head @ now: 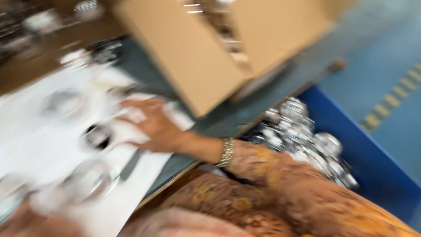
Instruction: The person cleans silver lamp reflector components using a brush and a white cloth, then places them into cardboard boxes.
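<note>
A person's right hand (151,125), a metal watch (227,152) at the wrist, lies fingers spread and flat on a white cloth or paper (131,127) near the right edge of the white-covered workbench (44,149), beside a dark round part (97,137). The left hand (26,221), at the near corner, is too blurred to tell its grip. Shiny metal parts (302,136) fill a blue bin (377,171) off the bench's right edge; a cardboard box (193,52) stands behind.

The picture is bright but very blurry all over, as if smeared sideways. Shiny metal parts (302,131) in the blue bin (377,171) glint white.
</note>
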